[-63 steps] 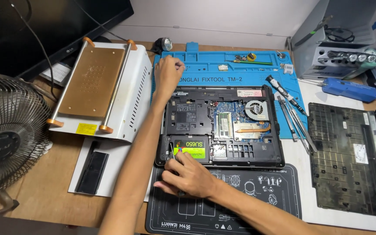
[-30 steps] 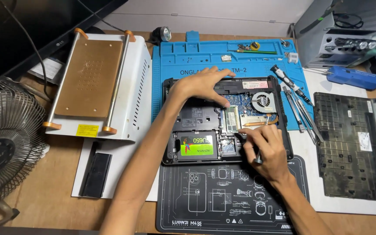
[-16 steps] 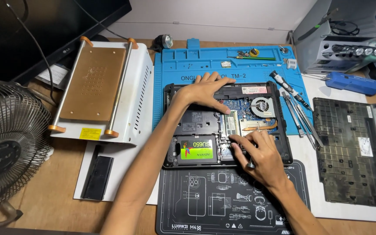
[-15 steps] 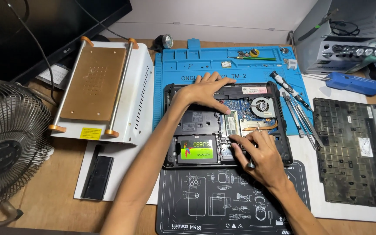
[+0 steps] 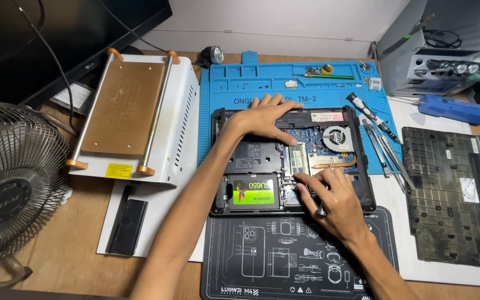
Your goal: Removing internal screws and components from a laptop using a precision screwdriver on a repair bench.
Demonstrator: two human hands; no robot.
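Since a moment ago both hands have barely shifted, the right hand (image 5: 333,201) only creeping slightly toward nine o'clock over the opened laptop (image 5: 293,161). It is curled shut around a small screwdriver (image 5: 320,209), fingertips pressing the boards just beside the green-labelled drive (image 5: 253,191). At eleven o'clock from it, the left hand (image 5: 265,118) lies open and flat on the laptop's rear edge (fingers spread). Beneath sits the blue mat (image 5: 240,89); its removed bottom cover (image 5: 454,194) lies at three o'clock.

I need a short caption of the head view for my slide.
Left hand steadies an opened laptop on a blue mat while right hand works a screwdriver inside.
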